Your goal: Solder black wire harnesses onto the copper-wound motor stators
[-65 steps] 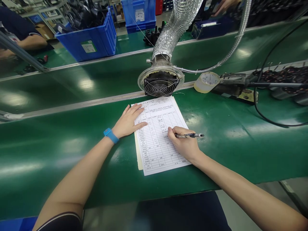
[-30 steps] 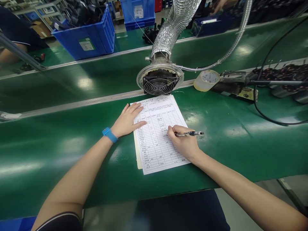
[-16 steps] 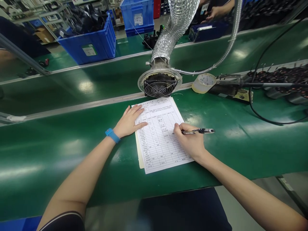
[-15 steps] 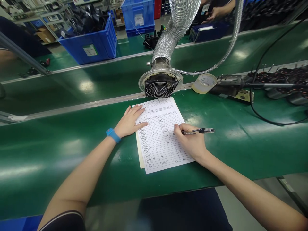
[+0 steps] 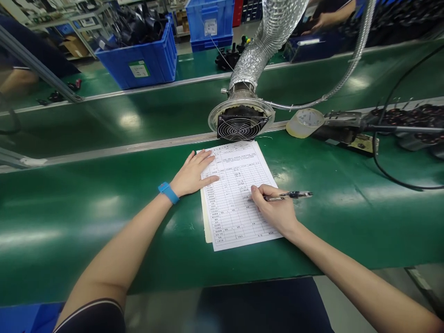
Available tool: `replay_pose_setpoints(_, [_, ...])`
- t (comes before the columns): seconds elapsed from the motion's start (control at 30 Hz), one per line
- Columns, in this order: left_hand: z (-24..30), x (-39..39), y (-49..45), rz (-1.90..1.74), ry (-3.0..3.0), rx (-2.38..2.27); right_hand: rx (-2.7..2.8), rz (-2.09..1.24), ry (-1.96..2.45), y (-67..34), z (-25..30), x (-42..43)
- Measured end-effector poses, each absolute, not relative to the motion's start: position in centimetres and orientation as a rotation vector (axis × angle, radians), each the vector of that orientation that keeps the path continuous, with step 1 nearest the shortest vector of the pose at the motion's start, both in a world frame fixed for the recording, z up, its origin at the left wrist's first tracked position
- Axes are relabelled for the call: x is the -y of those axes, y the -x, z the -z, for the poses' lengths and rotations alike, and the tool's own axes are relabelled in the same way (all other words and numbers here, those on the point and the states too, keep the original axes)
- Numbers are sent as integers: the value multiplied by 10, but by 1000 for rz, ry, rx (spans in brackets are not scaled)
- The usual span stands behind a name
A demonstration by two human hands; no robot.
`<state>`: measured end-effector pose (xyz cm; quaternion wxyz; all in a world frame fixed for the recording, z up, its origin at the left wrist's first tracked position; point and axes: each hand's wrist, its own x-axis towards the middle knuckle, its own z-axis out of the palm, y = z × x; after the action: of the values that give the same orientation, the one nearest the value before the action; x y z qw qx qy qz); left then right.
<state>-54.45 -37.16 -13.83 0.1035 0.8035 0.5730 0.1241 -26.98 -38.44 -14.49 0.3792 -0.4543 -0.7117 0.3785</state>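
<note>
A printed form (image 5: 229, 222) with table rows and some handwriting lies on the green workbench, with a cream sheet (image 5: 207, 229) showing beneath its left edge. My left hand (image 5: 194, 175) rests flat on the form's upper left, fingers spread; a blue band (image 5: 169, 193) circles that wrist. My right hand (image 5: 277, 210) lies on the form's right side, fingers closed around a pen (image 5: 293, 195). The pen's rear end points right, and its tip is close to the written column; whether it touches the paper I cannot tell.
A fan (image 5: 239, 127) under a foil duct (image 5: 251, 60) hangs just beyond the form. To its right are a tape roll (image 5: 305, 123), a dark tool (image 5: 347, 134) and a black cable (image 5: 395, 178). Blue bins (image 5: 138, 64) stand behind; other people's arms show at the back.
The whole view has shifted, so the bench things appear slightly further right. My right hand with the pen sits slightly further left and lower on the form. My left hand stays on the paper.
</note>
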Motion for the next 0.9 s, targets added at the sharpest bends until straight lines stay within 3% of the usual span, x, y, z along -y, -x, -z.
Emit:
replay_pose_setpoints(0.23, [138, 372, 543, -353, -2370, -1699, 1908, -794, 1123, 269, 144, 386])
replay_pose_setpoints(0.9, [138, 371, 543, -342, -2345, -1704, 2028, -686, 1017, 271, 146, 384])
